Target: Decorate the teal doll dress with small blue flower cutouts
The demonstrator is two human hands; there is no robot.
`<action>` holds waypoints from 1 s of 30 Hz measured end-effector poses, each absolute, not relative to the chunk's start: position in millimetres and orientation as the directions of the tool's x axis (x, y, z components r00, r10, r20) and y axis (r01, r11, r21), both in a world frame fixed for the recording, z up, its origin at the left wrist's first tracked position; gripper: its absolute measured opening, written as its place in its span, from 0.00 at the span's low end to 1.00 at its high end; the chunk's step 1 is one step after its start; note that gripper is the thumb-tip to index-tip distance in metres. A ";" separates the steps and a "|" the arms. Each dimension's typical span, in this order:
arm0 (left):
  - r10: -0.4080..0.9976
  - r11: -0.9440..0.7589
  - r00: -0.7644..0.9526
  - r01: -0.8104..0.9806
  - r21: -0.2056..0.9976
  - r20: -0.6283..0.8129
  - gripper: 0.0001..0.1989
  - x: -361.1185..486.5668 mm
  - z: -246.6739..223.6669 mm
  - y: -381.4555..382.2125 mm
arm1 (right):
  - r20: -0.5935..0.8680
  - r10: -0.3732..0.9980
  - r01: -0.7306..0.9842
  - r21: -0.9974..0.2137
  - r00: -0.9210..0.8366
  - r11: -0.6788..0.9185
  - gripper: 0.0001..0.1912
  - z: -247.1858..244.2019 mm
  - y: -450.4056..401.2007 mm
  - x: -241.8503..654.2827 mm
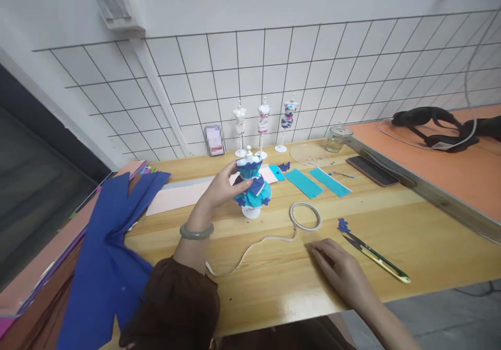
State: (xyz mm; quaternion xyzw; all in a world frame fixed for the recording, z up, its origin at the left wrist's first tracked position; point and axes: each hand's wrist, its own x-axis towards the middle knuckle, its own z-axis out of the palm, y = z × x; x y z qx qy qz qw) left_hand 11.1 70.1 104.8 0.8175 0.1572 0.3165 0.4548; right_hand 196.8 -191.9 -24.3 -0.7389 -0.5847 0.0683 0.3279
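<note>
My left hand (223,185) is closed round the waist of a small dress-form mannequin (250,170). It wears a turquoise and dark blue dress (260,196) with blue flower pieces, and its round white base is at or near the tabletop. My right hand (338,269) rests on the table with its fingers loosely extended and close together, and nothing visible in them. Just beyond it lies a roll of narrow white tape (305,228), with a loose strip trailing left. To its right are thread snips (376,258) and a small blue fabric flower (343,225).
Three more mini mannequins (263,125) stand at the back beside a phone (214,140). Turquoise fabric pieces (304,183), a dark phone (372,170) and a glass jar (337,140) are behind. Blue fabric (105,256) covers the left side. An orange surface (438,152) adjoins on the right.
</note>
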 end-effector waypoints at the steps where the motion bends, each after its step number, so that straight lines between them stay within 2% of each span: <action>1: 0.525 -0.548 0.767 -0.026 0.836 0.368 0.28 9.1 106.5 69.6 | 0.285 0.909 0.820 -0.564 0.303 -0.097 0.11 -25.4 -193.6 197.1; 4: 0.495 -0.592 0.805 0.038 0.805 0.327 0.32 -1.1 113.2 69.6 | 0.303 0.907 0.822 -0.563 0.293 -0.078 0.11 -28.1 -199.4 199.2; 7: 0.609 -0.626 0.763 0.295 0.721 0.216 0.34 -17.6 122.2 67.6 | 0.334 0.897 0.829 -0.556 0.291 -0.062 0.11 -30.4 -206.0 200.8; 10: 0.780 -0.580 0.619 0.661 0.475 0.091 0.29 -32.6 130.1 53.0 | 0.370 0.886 0.843 -0.537 0.280 -0.042 0.10 -32.8 -211.8 200.4; 11: 0.807 -0.562 0.588 0.732 0.384 0.059 0.25 -34.8 130.5 44.0 | 0.382 0.883 0.847 -0.530 0.274 -0.034 0.10 -33.5 -213.1 199.7; 13: 0.775 -0.597 0.631 0.742 0.307 -0.017 0.18 -32.3 124.6 20.6 | 0.405 0.876 0.858 -0.513 0.262 -0.020 0.10 -34.9 -214.6 198.0; 16: 0.572 -0.755 0.819 0.545 0.364 -0.042 0.11 -12.7 96.8 -19.9 | 0.430 0.870 0.877 -0.481 0.241 -0.006 0.10 -36.8 -214.7 195.9; 20: 0.464 -0.798 0.886 0.417 0.435 0.002 0.12 25.0 46.7 -60.0 | 0.450 0.866 0.882 -0.470 0.217 0.023 0.09 -39.4 -214.3 195.6; 26: 0.546 -0.767 0.837 0.486 0.419 0.029 0.09 61.0 12.8 -67.1 | 0.483 0.852 0.881 -0.470 0.204 0.055 0.08 -38.8 -215.5 195.4; 28: 0.547 -0.748 0.837 0.474 0.464 0.027 0.09 64.7 9.7 -62.0 | 0.475 0.854 0.874 -0.483 0.212 0.052 0.08 -36.4 -215.5 194.8; 30: 0.542 -0.691 0.840 0.449 0.566 -0.005 0.10 65.3 7.4 -56.7 | 0.462 0.857 0.861 -0.507 0.229 0.043 0.09 -33.3 -214.4 194.0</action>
